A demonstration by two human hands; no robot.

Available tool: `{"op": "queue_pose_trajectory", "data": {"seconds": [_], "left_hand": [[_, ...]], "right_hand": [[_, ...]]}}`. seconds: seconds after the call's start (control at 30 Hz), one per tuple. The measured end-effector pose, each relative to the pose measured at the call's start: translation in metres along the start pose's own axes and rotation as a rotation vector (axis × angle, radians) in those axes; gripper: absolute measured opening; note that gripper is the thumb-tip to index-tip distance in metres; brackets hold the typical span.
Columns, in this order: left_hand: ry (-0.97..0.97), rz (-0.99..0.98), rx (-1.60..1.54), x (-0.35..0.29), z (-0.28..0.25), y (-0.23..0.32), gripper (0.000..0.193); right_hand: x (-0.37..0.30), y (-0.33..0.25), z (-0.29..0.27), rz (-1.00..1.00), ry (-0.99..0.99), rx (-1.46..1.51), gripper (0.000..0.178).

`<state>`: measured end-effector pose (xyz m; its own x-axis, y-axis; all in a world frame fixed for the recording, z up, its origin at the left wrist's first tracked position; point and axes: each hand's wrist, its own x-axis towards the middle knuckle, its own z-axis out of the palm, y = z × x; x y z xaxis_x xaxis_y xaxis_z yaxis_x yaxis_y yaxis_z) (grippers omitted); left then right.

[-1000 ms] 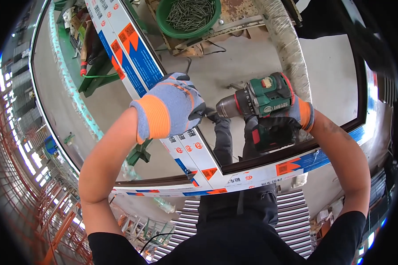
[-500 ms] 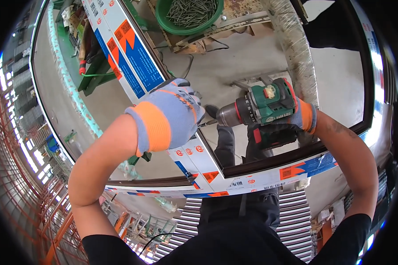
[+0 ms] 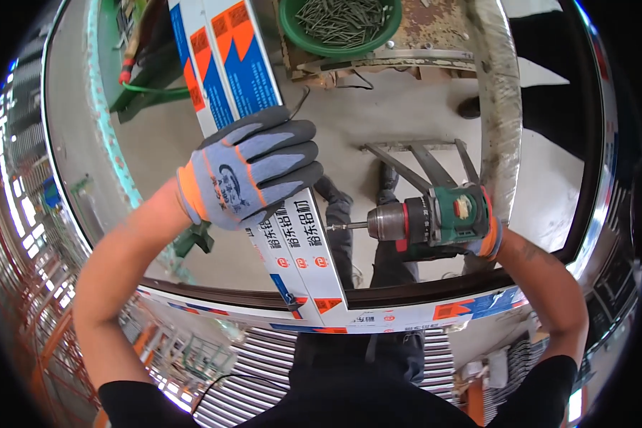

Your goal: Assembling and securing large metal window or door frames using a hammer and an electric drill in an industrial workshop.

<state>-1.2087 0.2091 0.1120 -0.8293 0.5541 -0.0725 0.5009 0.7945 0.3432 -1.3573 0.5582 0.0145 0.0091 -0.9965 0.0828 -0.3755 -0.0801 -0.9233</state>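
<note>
My left hand point(image 3: 250, 167), in a grey-blue glove with dark fingertips and an orange cuff, lies across the middle bar point(image 3: 303, 267) of a large window frame. Its fingers bend over the bar's right edge; the thumb is mostly hidden. My right hand point(image 3: 489, 241), gloved alike, is closed around the grip of a green and black cordless drill point(image 3: 458, 215). The drill lies level, its chuck facing left. A thin bit point(image 3: 349, 226) reaches the bar's right side; whether the tip touches, or carries a screw, I cannot tell.
A green bowl point(image 3: 285, 25) of screws or nails stands on a worn bench point(image 3: 435, 36) beyond the frame. A plastic-wrapped beam point(image 3: 503, 93) runs at the right, a pale green wrapped one point(image 3: 100, 125) at the left. The frame's near rail point(image 3: 435, 303) crosses before me.
My left hand has moved from beside the drill bit to lie over the middle bar, fingers stretched across it. The drill has shifted slightly down and right and turned more level.
</note>
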Motion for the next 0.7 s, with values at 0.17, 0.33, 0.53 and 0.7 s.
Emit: {"op": "queue_pose_trajectory", "data": {"seconds": [0.17, 0.33, 0.53, 0.7], "left_hand": [[0.012, 0.023, -0.037, -0.003, 0.007, -0.003, 0.050], [0.044, 0.021, -0.028, -0.004, 0.006, -0.003, 0.049], [0.064, 0.026, -0.024, 0.000, 0.006, -0.003, 0.048], [0.020, 0.021, -0.041, -0.001, 0.004, -0.003, 0.047]], "right_hand": [[0.009, -0.006, -0.004, -0.060, 0.026, -0.144, 0.033], [0.006, -0.006, -0.005, -0.003, -0.026, -0.134, 0.032], [0.006, -0.009, -0.008, 0.059, -0.056, -0.069, 0.037], [0.005, -0.010, -0.007, 0.155, -0.075, -0.066, 0.039]]}}
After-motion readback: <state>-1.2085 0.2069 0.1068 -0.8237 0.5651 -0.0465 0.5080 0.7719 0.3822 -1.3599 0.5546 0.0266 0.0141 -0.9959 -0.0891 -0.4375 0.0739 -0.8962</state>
